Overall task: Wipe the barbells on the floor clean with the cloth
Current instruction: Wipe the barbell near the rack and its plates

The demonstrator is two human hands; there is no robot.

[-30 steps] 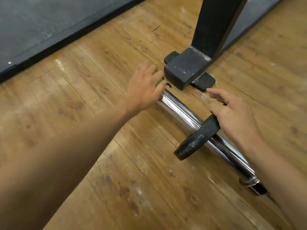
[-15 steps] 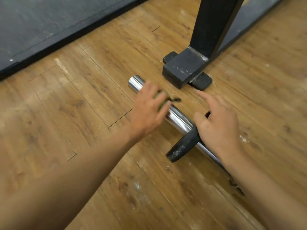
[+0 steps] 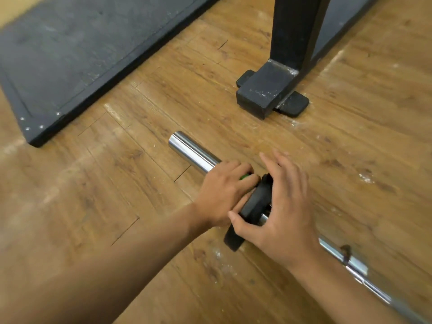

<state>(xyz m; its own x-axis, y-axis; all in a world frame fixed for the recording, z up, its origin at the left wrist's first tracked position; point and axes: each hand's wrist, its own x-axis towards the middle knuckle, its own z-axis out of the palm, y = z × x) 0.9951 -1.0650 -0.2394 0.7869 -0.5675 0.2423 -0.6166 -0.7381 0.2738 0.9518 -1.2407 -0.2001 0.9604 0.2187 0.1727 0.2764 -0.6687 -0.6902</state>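
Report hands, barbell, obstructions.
Left hand grips cloth on barbell. Right hand holds black plate. Rack foot beyond bar end, apart.

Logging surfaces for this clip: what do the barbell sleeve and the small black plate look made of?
Barbell sleeve: polished metal, probably chromed steel, given its mirror-like reflections. Black plate: matte, dull finish, perhaps rubber-coated or painted iron; cannot tell which.

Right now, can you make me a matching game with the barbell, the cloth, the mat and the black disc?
1 barbell
2 cloth
3 mat
4 black disc

A green, peeping out from the left hand
B gripped by the right hand
C shiny silver
D dark grey, flat on the floor, far left

Pairs: 1-C, 2-A, 3-D, 4-B
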